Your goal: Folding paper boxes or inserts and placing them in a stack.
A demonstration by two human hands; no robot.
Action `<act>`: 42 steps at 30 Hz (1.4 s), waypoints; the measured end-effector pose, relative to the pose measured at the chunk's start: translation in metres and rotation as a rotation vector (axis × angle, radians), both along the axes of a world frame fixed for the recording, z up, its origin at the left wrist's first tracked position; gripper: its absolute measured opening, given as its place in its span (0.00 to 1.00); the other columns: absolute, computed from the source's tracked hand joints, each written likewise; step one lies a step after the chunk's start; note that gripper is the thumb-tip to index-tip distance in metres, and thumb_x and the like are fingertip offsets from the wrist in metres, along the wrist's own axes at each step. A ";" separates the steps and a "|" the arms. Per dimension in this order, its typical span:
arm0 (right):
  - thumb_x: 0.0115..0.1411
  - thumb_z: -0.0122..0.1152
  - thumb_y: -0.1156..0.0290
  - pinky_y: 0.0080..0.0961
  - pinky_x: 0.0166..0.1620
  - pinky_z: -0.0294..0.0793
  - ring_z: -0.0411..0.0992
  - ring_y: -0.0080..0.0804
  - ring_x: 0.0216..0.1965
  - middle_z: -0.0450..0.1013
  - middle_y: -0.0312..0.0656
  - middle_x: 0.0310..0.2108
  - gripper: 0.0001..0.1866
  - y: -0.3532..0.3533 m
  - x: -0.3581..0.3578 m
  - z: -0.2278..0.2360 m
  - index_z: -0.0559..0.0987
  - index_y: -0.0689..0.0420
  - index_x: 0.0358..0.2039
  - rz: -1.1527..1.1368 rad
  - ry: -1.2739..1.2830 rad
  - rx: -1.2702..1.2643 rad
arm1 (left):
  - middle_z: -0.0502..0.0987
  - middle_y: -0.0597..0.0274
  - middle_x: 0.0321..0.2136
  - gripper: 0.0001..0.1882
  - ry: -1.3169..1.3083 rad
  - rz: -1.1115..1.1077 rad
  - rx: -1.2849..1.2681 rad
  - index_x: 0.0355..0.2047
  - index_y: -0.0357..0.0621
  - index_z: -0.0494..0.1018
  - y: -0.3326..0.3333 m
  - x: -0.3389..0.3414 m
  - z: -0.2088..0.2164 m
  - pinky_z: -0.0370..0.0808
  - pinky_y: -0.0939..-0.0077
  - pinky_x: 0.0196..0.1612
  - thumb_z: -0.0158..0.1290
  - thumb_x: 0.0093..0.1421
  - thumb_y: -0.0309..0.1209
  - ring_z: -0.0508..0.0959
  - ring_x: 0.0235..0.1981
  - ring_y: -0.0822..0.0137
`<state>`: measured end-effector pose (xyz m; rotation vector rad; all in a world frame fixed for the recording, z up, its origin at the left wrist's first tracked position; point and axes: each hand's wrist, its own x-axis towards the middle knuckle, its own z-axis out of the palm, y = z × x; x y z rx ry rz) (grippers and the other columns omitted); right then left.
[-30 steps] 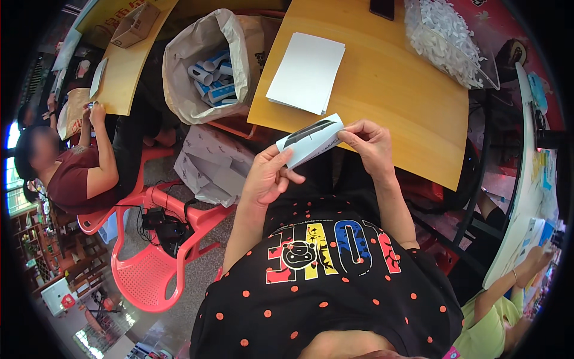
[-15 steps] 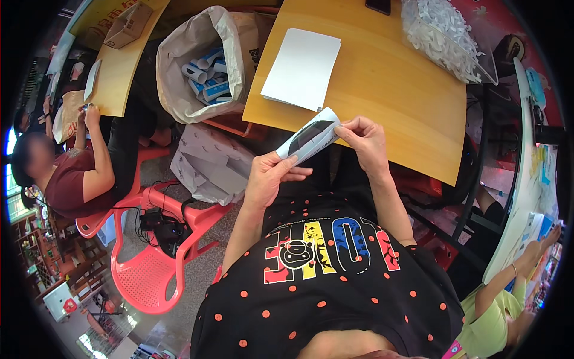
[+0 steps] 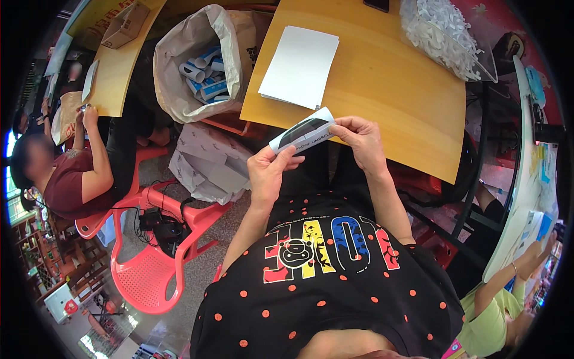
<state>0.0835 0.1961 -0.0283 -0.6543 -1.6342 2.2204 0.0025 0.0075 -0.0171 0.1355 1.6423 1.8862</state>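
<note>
A printed paper sleeve (image 3: 302, 131), white with a dark picture on it, is curled into a tube between my hands, just off the near edge of the table. My left hand (image 3: 272, 169) grips its left end, thumb on the printed face. At the other end my right hand (image 3: 360, 139) pinches the edge between thumb and fingers. Just beyond the tube, a stack of white sheets (image 3: 299, 67) lies on the wooden table (image 3: 388, 102).
Left of the table stands a paper sack (image 3: 168, 75) holding several blue-and-white paper tubes (image 3: 214, 90). A bin of white strips (image 3: 445, 39) sits at the far right. Red chairs (image 3: 143, 281) and a seated person (image 3: 78, 170) are at left; another person (image 3: 499, 311) works at right.
The paper tube has turned slightly toward level, showing more of its printed side. My left hand has shifted a little upward, and the right hand slightly left.
</note>
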 end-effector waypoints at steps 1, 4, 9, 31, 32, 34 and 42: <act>0.56 0.63 0.73 0.13 0.33 0.70 0.72 0.17 0.29 0.77 0.38 0.27 0.08 0.001 0.000 -0.003 0.80 0.65 0.32 0.002 0.004 0.013 | 0.79 0.52 0.33 0.12 -0.031 -0.005 0.020 0.41 0.32 0.75 0.000 0.000 -0.002 0.79 0.79 0.28 0.54 0.59 0.27 0.82 0.28 0.63; 0.56 0.63 0.73 0.13 0.33 0.70 0.72 0.17 0.28 0.77 0.38 0.27 0.08 0.002 0.000 -0.006 0.80 0.65 0.32 0.005 -0.002 0.018 | 0.79 0.51 0.34 0.12 -0.091 -0.021 0.046 0.42 0.32 0.74 0.000 0.000 -0.001 0.79 0.81 0.25 0.53 0.61 0.28 0.82 0.27 0.62; 0.56 0.62 0.74 0.13 0.34 0.70 0.72 0.17 0.28 0.77 0.38 0.27 0.07 0.000 -0.001 -0.004 0.79 0.66 0.32 0.010 -0.021 -0.038 | 0.79 0.50 0.35 0.14 -0.180 -0.024 0.077 0.44 0.32 0.72 -0.002 -0.003 -0.002 0.80 0.82 0.23 0.53 0.61 0.29 0.82 0.27 0.62; 0.55 0.63 0.75 0.11 0.28 0.65 0.67 0.14 0.24 0.75 0.35 0.26 0.07 -0.003 -0.003 -0.013 0.78 0.65 0.34 0.056 -0.052 -0.121 | 0.79 0.48 0.32 0.13 -0.114 0.106 0.230 0.38 0.26 0.74 0.000 -0.003 -0.012 0.81 0.75 0.35 0.51 0.62 0.29 0.82 0.32 0.61; 0.55 0.63 0.75 0.10 0.27 0.63 0.66 0.13 0.23 0.75 0.35 0.25 0.07 -0.002 -0.003 -0.012 0.78 0.65 0.34 0.066 -0.066 -0.124 | 0.79 0.48 0.32 0.13 -0.109 0.104 0.231 0.38 0.26 0.74 -0.001 -0.003 -0.013 0.81 0.75 0.35 0.51 0.62 0.29 0.82 0.32 0.61; 0.55 0.63 0.75 0.09 0.24 0.61 0.64 0.11 0.21 0.75 0.35 0.26 0.08 0.003 -0.002 -0.011 0.78 0.65 0.34 0.131 -0.095 -0.165 | 0.79 0.48 0.32 0.13 -0.103 0.103 0.219 0.37 0.27 0.74 -0.001 -0.003 -0.014 0.81 0.75 0.35 0.51 0.63 0.30 0.82 0.32 0.61; 0.54 0.63 0.75 0.08 0.16 0.54 0.58 0.10 0.14 0.75 0.36 0.27 0.08 -0.004 -0.004 0.003 0.78 0.66 0.34 0.199 -0.193 -0.161 | 0.79 0.50 0.32 0.12 -0.116 0.082 0.191 0.37 0.29 0.73 0.000 -0.003 -0.014 0.80 0.77 0.33 0.50 0.63 0.30 0.82 0.31 0.62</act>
